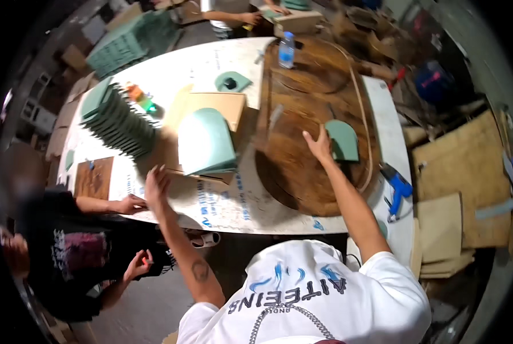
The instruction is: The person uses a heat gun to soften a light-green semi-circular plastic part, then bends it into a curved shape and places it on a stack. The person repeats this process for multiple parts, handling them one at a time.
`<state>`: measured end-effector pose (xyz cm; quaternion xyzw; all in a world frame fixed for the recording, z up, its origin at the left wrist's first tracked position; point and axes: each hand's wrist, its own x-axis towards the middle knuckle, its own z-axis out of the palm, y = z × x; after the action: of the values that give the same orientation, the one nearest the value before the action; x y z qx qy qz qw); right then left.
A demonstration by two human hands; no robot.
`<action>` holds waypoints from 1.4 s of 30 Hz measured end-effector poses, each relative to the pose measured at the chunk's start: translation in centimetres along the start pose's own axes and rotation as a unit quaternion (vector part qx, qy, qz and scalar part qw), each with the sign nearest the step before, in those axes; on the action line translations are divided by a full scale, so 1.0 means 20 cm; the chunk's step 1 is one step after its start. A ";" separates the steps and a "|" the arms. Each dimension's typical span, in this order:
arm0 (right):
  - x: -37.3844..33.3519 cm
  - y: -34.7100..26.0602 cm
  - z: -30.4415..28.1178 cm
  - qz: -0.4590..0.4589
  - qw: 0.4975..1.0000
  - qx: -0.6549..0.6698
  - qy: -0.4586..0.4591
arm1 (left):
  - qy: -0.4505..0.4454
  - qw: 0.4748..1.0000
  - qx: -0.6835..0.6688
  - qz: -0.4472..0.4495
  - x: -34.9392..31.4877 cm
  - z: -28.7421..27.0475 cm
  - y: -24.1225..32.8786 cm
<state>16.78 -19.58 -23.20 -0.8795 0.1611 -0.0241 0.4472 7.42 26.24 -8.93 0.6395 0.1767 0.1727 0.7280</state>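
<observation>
- The left hand [158, 186] is half open, fingers loosely bent, empty as far as shows.
- The right hand [319, 146] is open, thumb spread from the fingers; whether it touches the green panel [345, 140] just to its right cannot be told.
- That panel, rounded at one end, lies on a brown wooden board [296, 103] under the right hand.
- Between the hands, nearer the left, overlapping green sheets [208, 140] partly hide the cardboard [229, 103] beneath.
- Beyond the left hand, leftward, stands a tall stack [116, 120], its layers too blurred to count.
- Right of the right hand, a blue glue gun [400, 188] lies at the edge of the table [387, 109].
- Far ahead of both hands, a person [228, 14] is cut off by the upper edge.
</observation>
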 end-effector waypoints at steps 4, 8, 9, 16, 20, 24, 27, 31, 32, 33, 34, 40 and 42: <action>-0.11 0.57 -0.45 0.116 0.980 -0.122 0.104 | -0.013 0.999 -0.023 -0.025 -0.54 0.05 0.01; -0.12 0.61 -0.51 0.087 0.984 -0.142 0.070 | -0.089 0.993 0.011 -0.072 -0.72 0.22 -0.07; -0.09 0.53 -0.49 0.131 0.984 -0.117 0.043 | -0.095 0.993 0.031 -0.069 -0.74 0.31 -0.04; 0.05 0.30 -0.34 0.214 0.947 -0.238 -0.017 | -0.265 0.963 0.037 -0.011 -0.91 0.85 0.17; 0.00 0.31 -0.39 0.178 0.947 -0.266 -0.011 | -0.286 0.955 0.023 -0.074 -1.11 0.92 0.09; -0.02 0.36 -0.50 0.141 0.953 -0.267 -0.008 | -0.364 0.905 0.178 -0.130 -1.21 0.91 -0.01; -0.07 0.28 -0.58 0.149 0.972 -0.177 -0.038 | -0.346 0.908 0.139 -0.190 -1.26 0.89 -0.08; -0.05 0.51 -0.68 0.120 0.904 0.384 -0.147 | -0.294 0.933 0.084 -0.188 -1.25 0.97 -0.02; -0.24 0.23 -0.71 0.101 0.783 0.588 -0.179 | -0.278 0.944 0.047 -0.171 -1.24 0.96 -0.08; -0.30 0.15 -0.74 0.115 0.713 0.662 -0.201 | -0.272 0.948 0.018 -0.164 -1.22 0.99 -0.09; -0.35 0.06 -0.76 0.134 0.635 0.727 -0.224 | -0.263 0.952 -0.007 -0.157 -1.20 1.01 -0.09; -0.64 -0.53 -0.94 0.046 0.477 0.788 -0.387 | -0.317 0.942 -0.097 -0.052 -1.10 1.18 0.06; -0.68 -0.53 -0.92 0.058 0.514 0.770 -0.373 | -0.321 0.941 -0.100 -0.028 -1.08 1.20 0.10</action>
<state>3.31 -24.07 -2.36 -0.1073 -0.0515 0.2178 0.9687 -0.16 -4.82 -3.37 0.5797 -0.0667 -0.0455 0.8108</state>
